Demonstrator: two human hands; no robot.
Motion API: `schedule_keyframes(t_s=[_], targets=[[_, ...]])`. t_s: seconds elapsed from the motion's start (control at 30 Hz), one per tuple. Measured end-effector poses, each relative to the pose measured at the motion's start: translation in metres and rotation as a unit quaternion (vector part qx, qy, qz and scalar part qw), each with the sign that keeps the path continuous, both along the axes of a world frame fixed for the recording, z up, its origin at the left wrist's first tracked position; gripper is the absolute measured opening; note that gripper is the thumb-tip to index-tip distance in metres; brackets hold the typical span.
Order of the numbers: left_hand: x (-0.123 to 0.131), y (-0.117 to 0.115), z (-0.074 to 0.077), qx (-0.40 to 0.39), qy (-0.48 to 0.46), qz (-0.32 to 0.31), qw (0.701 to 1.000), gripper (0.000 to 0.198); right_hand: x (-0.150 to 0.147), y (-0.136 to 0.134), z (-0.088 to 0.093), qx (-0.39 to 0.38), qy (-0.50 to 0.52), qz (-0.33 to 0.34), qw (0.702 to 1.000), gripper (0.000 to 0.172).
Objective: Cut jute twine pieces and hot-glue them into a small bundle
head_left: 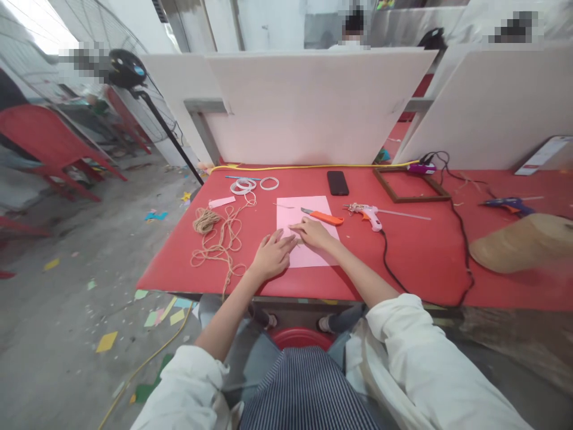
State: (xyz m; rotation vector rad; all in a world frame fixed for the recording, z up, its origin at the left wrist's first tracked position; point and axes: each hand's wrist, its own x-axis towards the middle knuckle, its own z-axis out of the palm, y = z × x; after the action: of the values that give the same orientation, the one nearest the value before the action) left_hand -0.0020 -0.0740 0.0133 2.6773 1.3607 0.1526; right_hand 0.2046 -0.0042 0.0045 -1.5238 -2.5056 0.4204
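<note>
A pink sheet of paper (308,258) lies on the red table (179,239). My left hand (272,255) rests on its left edge, fingers spread and pointing up and right. My right hand (312,233) lies on the middle of the sheet, index finger stretched out to the left, near the left fingertips. Something small and thin is under or between the fingertips, too small to make out. Just above my right hand is an orange cutter knife (326,217) with its blade out. A pink glue gun (367,216) lies to the right of the sheet.
Twine (206,221) lies loosely to the left, below white rings (243,186). Behind are a black phone (337,183) and a brown frame (416,198). At right are a blue glue gun (513,206), a black cable and a tan cylinder (523,245). White boards (308,107) stand behind.
</note>
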Motion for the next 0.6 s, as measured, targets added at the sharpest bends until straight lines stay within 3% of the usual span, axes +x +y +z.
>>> schedule_keyframes(t_s=[0.3, 0.4, 0.6], targets=[[-0.012, -0.004, -0.003, 0.015, -0.006, -0.01, 1.0, 0.061, -0.001, -0.001, 0.004, 0.007, -0.02, 0.009, 1.0, 0.046], [-0.01, -0.009, -0.002, 0.004, 0.004, -0.028, 1.0, 0.058, -0.001, -0.001, 0.004, 0.01, -0.017, 0.006, 1.0, 0.047], [0.003, -0.015, 0.002, 0.005, 0.013, -0.007, 1.0, 0.052, 0.001, -0.001, 0.0, 0.011, -0.005, 0.009, 1.0, 0.045]])
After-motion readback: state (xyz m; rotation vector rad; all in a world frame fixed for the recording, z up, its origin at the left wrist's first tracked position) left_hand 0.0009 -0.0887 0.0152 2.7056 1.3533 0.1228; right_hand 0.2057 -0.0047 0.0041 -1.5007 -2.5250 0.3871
